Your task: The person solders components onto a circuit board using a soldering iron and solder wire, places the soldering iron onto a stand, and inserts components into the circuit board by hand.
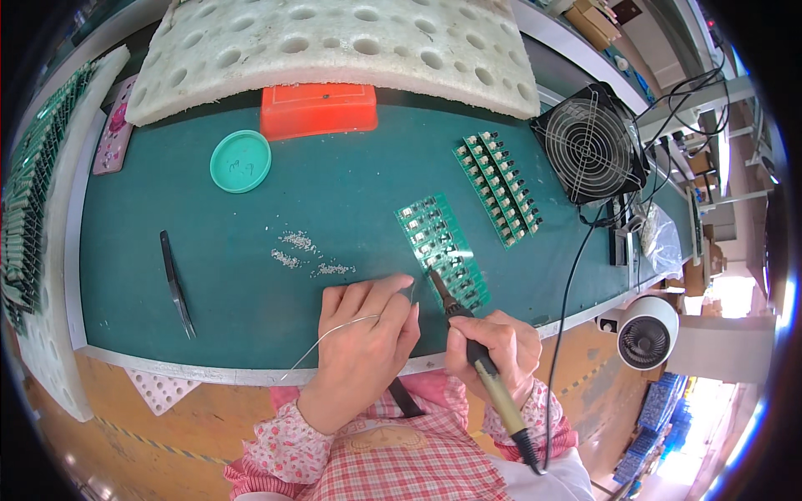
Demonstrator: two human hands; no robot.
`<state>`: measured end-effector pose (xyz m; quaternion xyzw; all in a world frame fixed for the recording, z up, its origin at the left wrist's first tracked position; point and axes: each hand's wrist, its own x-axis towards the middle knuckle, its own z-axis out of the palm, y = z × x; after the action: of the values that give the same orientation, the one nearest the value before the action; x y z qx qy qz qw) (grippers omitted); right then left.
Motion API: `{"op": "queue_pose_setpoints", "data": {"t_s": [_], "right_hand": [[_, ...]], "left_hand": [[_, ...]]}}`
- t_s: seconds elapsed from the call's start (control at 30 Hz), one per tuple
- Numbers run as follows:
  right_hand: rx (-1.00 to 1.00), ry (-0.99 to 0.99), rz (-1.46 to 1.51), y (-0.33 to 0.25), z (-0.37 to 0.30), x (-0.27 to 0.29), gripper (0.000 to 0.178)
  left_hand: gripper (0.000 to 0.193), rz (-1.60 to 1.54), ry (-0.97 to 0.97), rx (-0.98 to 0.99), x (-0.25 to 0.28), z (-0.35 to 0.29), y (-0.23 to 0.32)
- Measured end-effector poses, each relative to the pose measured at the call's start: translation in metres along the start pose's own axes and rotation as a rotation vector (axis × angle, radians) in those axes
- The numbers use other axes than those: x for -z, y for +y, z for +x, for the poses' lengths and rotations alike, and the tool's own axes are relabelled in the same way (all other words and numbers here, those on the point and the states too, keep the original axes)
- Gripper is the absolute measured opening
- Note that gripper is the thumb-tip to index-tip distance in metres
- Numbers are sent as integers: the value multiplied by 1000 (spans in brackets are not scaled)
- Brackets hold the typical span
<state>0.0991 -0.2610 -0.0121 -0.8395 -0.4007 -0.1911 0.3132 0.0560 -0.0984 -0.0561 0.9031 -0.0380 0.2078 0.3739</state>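
The right hand (493,349) grips a soldering iron (478,359), tip on the green circuit board (442,250). Beside the board, the left hand (364,338) pinches solder wire (330,334) (its far end hidden).

Pink floral sleeves with gathered cuffs; red-and-white checked apron, dark strap across it; both hands bare

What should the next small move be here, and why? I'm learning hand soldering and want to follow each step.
Probably bring the solder wire in the left hand up to the iron's tip. The right hand holds the soldering iron with its tip on the near green circuit board, while the wire's end sits just left of it, seemingly not yet touching.
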Motion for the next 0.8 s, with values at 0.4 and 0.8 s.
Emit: {"op": "queue_pose_setpoints", "data": {"t_s": [0.4,0.8], "right_hand": [[-182,221,146,15,-32,12,18],[-306,256,245,25,-39,5,15]], "left_hand": [[21,-20,-25,-4,5,-1,2],[20,-14,-20,1,-2,10,8]]}}
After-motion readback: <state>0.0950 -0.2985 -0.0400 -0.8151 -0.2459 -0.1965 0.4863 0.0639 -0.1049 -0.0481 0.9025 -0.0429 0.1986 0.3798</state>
